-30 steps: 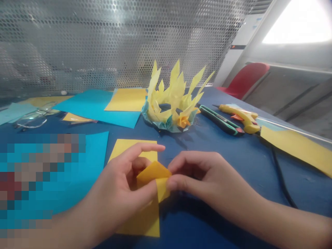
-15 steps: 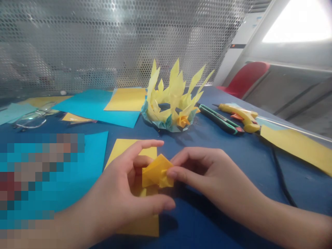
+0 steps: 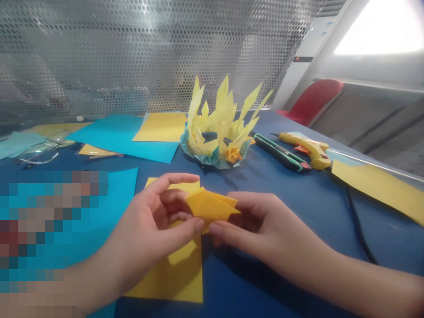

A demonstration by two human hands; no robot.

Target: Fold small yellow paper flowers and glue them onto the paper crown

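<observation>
In front of the spiky paper crown (image 3: 224, 115), the left hand (image 3: 145, 225) and right hand (image 3: 265, 218) hold the folded yellow paper (image 3: 213, 205), fingers closed on it (the left index finger juts free). The glue gun (image 3: 316, 155) lies right of the crown.

One folded paper (image 3: 212, 205); one paper crown (image 3: 225, 119); one cutter (image 3: 281, 154); one glue gun (image 3: 316, 152); one chair (image 3: 313, 102).

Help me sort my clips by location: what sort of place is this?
Probably a craft room or workshop: the blue table bears coloured paper sheets, a spiky paper crown, and a glue gun near a cutter.
</observation>
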